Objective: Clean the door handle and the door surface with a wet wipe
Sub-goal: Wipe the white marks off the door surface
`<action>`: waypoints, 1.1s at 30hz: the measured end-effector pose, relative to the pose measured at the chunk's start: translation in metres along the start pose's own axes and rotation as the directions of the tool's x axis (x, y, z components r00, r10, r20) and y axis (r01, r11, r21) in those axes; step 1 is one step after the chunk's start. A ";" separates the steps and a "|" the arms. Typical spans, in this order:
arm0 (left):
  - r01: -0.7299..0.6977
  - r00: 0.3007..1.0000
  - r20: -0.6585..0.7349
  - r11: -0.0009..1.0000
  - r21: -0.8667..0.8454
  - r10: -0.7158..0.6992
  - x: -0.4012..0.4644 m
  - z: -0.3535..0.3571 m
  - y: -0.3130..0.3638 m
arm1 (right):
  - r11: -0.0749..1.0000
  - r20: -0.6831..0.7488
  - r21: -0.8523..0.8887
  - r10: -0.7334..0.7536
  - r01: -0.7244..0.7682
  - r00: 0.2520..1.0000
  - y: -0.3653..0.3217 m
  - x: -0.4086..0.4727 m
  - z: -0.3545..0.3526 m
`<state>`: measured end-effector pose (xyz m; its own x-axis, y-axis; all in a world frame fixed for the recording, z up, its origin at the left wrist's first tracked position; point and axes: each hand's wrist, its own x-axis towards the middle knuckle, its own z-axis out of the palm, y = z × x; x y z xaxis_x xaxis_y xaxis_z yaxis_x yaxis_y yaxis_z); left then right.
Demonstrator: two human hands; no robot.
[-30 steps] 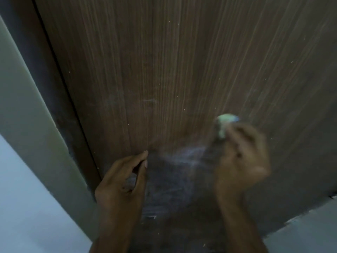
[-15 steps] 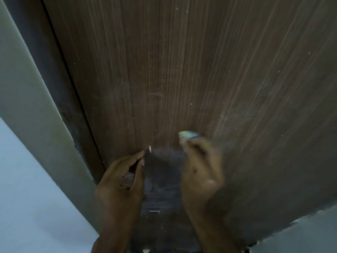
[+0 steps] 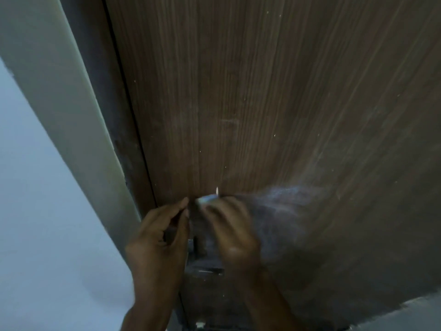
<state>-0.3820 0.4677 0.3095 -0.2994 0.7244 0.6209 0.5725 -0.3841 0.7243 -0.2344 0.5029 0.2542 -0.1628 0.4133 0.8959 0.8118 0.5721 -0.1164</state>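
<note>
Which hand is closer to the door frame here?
Left. The left hand rests against the door beside the door frame, near its edge. The right hand, holding the wet wipe, is further along the door panel.

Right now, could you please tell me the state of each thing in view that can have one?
Door: shut against its frame, with a damp, smeared patch on the wood.
Wet wipe: bunched up, pressed on the door.
Right hand: closed on the wipe, motion-blurred.
Left hand: curled at the door edge; its grip is unclear.
</note>
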 end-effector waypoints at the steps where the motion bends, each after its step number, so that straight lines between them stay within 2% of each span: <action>1: -0.007 1.000 0.003 1.000 -0.007 0.007 -0.001 0.000 -0.001 | 0.991 -0.151 0.037 0.132 -0.128 0.980 0.011 0.004 -0.013; 3: -0.019 1.000 0.018 1.000 -0.010 0.019 -0.001 0.001 -0.002 | 0.931 -0.415 0.167 0.364 -0.324 0.834 0.028 0.010 -0.038; 4: -0.016 1.000 0.026 1.000 -0.010 0.016 -0.001 0.002 -0.002 | 0.918 -0.453 0.160 0.395 -0.363 0.799 0.025 0.012 -0.041; 5: -0.012 0.999 0.030 1.000 -0.016 0.013 -0.001 0.004 0.000 | 0.930 -0.439 0.086 0.356 -0.356 0.825 0.015 0.012 -0.036; 6: -0.011 1.000 0.029 1.000 -0.025 0.012 -0.001 0.007 0.002 | 0.960 -0.357 -0.008 0.260 -0.281 0.897 0.002 0.012 -0.027; 7: -0.012 0.999 0.031 0.999 -0.035 0.013 -0.002 0.010 0.005 | 0.988 -0.200 -0.054 0.132 -0.145 0.971 -0.011 0.009 -0.017; 8: -0.017 0.999 0.037 0.999 -0.039 0.018 -0.002 0.013 0.008 | 0.998 -0.040 -0.054 0.020 -0.022 0.999 -0.017 0.004 -0.010; 9: -0.027 0.998 0.048 0.999 -0.040 0.029 -0.003 0.016 0.011 | 0.999 0.071 -0.024 -0.019 0.021 0.997 -0.018 0.005 -0.008; 10: -0.041 0.997 0.057 0.998 -0.037 0.044 -0.004 0.018 0.014 | 0.999 0.113 0.035 0.032 -0.036 0.993 -0.013 0.010 -0.014; 12: -0.057 0.996 0.061 0.997 -0.046 0.059 -0.006 0.020 0.018 | 0.956 -0.014 0.137 0.264 -0.260 0.964 0.004 0.021 -0.033; 13: -0.058 0.996 0.061 0.997 -0.054 0.062 -0.007 0.022 0.019 | 0.930 -0.165 0.166 0.354 -0.328 0.920 0.013 0.025 -0.044; 14: -0.060 0.996 0.061 0.997 -0.055 0.063 -0.009 0.023 0.020 | 0.927 -0.330 0.160 0.373 -0.338 0.867 0.017 0.025 -0.051; 15: -0.060 0.996 0.061 0.997 -0.052 0.064 -0.010 0.024 0.022 | 0.935 -0.418 0.129 0.353 -0.330 0.837 0.019 0.023 -0.053; 16: -0.059 0.996 0.063 0.997 -0.052 0.062 -0.012 0.025 0.023 | 0.945 -0.430 0.099 0.323 -0.312 0.843 0.018 0.021 -0.048; 17: -0.062 0.996 0.065 0.997 -0.049 0.065 -0.013 0.026 0.025 | 0.957 -0.365 0.066 0.286 -0.282 0.886 0.012 0.019 -0.039; 19: -0.072 0.995 0.061 0.997 -0.030 0.074 -0.012 0.025 0.028 | 0.980 -0.072 0.083 0.187 -0.180 0.980 -0.004 0.008 -0.020; 20: -0.068 0.996 0.052 0.997 -0.021 0.069 -0.012 0.025 0.029 | 0.992 0.023 0.081 0.095 -0.096 0.995 -0.005 0.004 -0.017; 21: -0.051 0.998 0.043 0.999 -0.017 0.051 -0.012 0.023 0.028 | 0.997 0.033 0.061 0.046 -0.048 0.998 -0.001 0.007 -0.021; 22: -0.030 0.999 0.039 0.999 -0.022 0.031 -0.012 0.022 0.028 | 0.998 -0.049 0.045 0.042 -0.040 0.998 0.009 0.011 -0.030; 23: -0.016 0.999 0.043 0.999 -0.030 0.018 -0.012 0.021 0.028 | 0.994 -0.183 0.060 0.098 -0.089 0.978 0.020 0.018 -0.042; 25: -0.012 0.998 0.057 0.999 -0.043 0.015 -0.013 0.021 0.029 | 0.955 -0.452 0.146 0.297 -0.259 0.841 0.039 0.029 -0.063; 26: -0.019 0.998 0.064 0.999 -0.039 0.022 -0.014 0.023 0.032 | 0.929 -0.519 0.184 0.369 -0.321 0.771 0.042 0.031 -0.068; 27: -0.034 0.997 0.070 0.999 -0.032 0.037 -0.014 0.027 0.035 | 0.913 -0.534 0.200 0.407 -0.357 0.741 0.040 0.030 -0.066; 28: -0.059 0.996 0.073 0.998 -0.025 0.060 -0.014 0.031 0.039 | 0.920 -0.499 0.184 0.390 -0.346 0.774 0.034 0.026 -0.058; 30: -0.090 0.993 0.076 0.995 -0.030 0.092 -0.013 0.039 0.045 | 0.979 -0.278 0.086 0.203 -0.187 0.939 0.017 0.009 -0.036; 31: -0.095 0.992 0.075 0.994 -0.046 0.098 -0.013 0.041 0.047 | 0.993 -0.180 0.063 0.109 -0.099 0.978 0.015 0.003 -0.031; 32: -0.097 0.992 0.071 0.993 -0.063 0.102 -0.014 0.043 0.047 | 0.995 -0.148 0.066 0.081 -0.072 0.986 0.021 0.003 -0.036; 33: -0.101 0.992 0.065 0.992 -0.073 0.106 -0.014 0.044 0.047 | 0.992 -0.206 0.085 0.114 -0.099 0.972 0.032 0.007 -0.045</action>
<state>-0.3171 0.4646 0.3212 -0.1869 0.7151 0.6736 0.5424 -0.4965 0.6777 -0.1840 0.4925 0.2761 0.0500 0.3212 0.9457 0.7734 0.5866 -0.2402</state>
